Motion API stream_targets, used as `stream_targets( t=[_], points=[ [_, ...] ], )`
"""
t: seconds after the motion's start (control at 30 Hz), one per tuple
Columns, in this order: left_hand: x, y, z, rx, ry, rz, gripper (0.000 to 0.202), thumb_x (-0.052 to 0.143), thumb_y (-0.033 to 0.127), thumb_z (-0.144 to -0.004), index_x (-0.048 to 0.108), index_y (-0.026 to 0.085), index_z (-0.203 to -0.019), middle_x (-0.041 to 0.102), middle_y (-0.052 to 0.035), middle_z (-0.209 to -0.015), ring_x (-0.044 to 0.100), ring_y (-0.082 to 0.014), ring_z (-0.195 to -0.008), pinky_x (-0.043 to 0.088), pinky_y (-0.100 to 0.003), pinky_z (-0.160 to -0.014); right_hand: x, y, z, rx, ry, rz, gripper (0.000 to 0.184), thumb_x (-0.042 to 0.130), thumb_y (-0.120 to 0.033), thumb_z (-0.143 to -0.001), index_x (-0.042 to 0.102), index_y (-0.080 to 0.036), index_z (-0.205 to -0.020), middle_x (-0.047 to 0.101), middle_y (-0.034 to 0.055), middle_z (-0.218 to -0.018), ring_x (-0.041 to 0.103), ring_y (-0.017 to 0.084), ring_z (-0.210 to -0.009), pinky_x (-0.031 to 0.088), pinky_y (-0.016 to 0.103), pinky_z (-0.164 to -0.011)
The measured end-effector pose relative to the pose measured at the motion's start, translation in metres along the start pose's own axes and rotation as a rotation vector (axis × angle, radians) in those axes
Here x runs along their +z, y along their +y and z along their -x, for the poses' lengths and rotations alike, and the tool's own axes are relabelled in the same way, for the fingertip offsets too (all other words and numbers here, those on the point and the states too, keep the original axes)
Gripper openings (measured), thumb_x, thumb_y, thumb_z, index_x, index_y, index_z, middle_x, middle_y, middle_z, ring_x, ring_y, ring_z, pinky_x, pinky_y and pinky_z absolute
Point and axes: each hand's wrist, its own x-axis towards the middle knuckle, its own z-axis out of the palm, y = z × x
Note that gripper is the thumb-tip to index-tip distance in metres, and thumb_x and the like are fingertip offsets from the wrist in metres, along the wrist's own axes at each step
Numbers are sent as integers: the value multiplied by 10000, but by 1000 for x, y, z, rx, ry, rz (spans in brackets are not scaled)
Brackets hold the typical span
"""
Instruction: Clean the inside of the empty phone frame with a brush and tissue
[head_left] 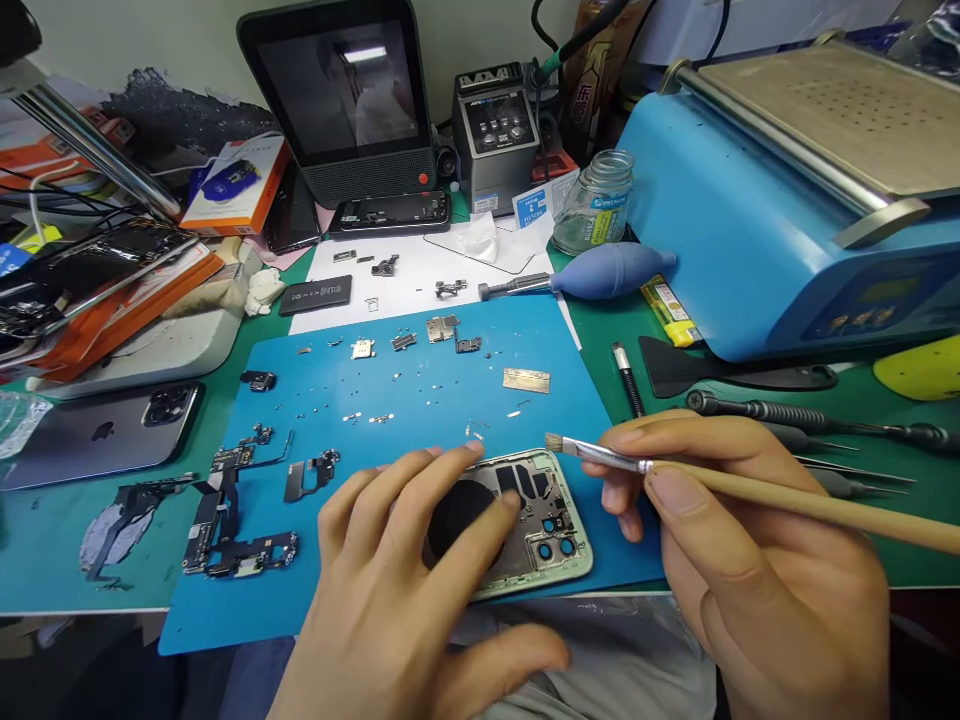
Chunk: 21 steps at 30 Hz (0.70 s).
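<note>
An opened phone housing (547, 520) with a pale green frame lies at the front edge of a blue work mat (420, 400). My left hand (405, 590) rests on it, fingers spread over its dark inner parts, pressing it down. My right hand (742, 570) grips a thin wooden brush (757, 488) like a pen. The brush's bristle tip hovers just above the housing's upper right corner. Small metal shields and screws (442, 328) are scattered across the mat's far half.
Flex cables and a logic board (232, 510) lie at the mat's left. A grey phone (105, 432) lies face down further left. A blue heating machine (795, 190), a dust blower (607, 270), a glass jar (596, 200), tweezers and screwdrivers (810, 410) sit to the right. A tablet (345, 95) stands behind.
</note>
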Motion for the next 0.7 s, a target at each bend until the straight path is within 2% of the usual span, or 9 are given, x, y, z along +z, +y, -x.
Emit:
stream_targets(
  t=[0.07,0.13,0.2,0.27,0.4,0.47,0.57,0.63,0.7],
  points=[
    [-5,2,4,51,23,1,416,524,652,-1160,751,342,-1319,631,-70,-1556,509,-284,-1479,273,-485,-1254,0,-2,0,15,7,-2,89,762,-412,-1079,844,-392,-1106,777,-15,-1115,731,110,-798,612,166,-644],
    [-12,1,6,52,61,-16,285,502,472,-1204,739,320,-1247,647,-67,-1461,543,-257,-1418,315,-473,-1219,1,-4,0,21,7,-3,82,773,-426,-1067,848,-402,-1092,790,-17,-1085,749,119,-801,618,162,-645],
    [-19,-4,5,44,65,-53,125,648,281,-1137,728,298,-1231,695,-61,-1378,573,-231,-1380,358,-428,-1211,2,-7,0,31,22,-4,75,786,-437,-1052,853,-404,-1057,796,-18,-1055,758,125,-796,616,161,-636],
    [-24,-11,2,67,8,-101,237,774,220,-1051,705,274,-1271,744,-70,-1352,569,-227,-1406,366,-391,-1227,3,-8,0,53,59,-2,66,809,-441,-1031,858,-397,-1028,796,-17,-1037,758,129,-794,621,163,-643],
    [-26,-24,-1,136,-146,-178,483,745,575,-1078,612,205,-1358,683,-176,-1572,452,-288,-1566,318,-446,-1254,5,-5,3,105,147,-25,119,857,-477,-982,857,-369,-1033,794,1,-1021,775,170,-808,641,217,-627],
    [-23,-25,1,126,-167,-184,483,719,599,-1087,607,233,-1381,669,-129,-1616,458,-273,-1558,311,-435,-1259,5,-4,2,109,181,-52,138,859,-474,-978,852,-345,-1024,789,15,-1011,776,190,-810,620,246,-579],
    [-20,-18,6,81,-136,-113,422,732,554,-1093,606,278,-1386,713,-58,-1538,530,-234,-1477,354,-393,-1237,8,-6,-2,78,216,-124,91,817,-401,-1004,851,-325,-1040,780,31,-959,744,195,-756,580,272,-511],
    [-25,-10,8,-70,-75,44,446,729,612,-1076,599,309,-1376,691,-54,-1537,578,-224,-1455,425,-379,-1193,9,-7,-7,32,284,-181,91,775,-360,-1025,850,-323,-1061,778,43,-955,727,204,-743,570,298,-493],
    [-37,-3,8,-359,31,385,453,743,667,-1033,605,366,-1343,657,-43,-1568,620,-241,-1468,505,-383,-1163,7,-3,-12,0,353,-228,105,772,-358,-1019,859,-315,-1059,777,70,-985,723,228,-764,559,335,-475]
  ],
)
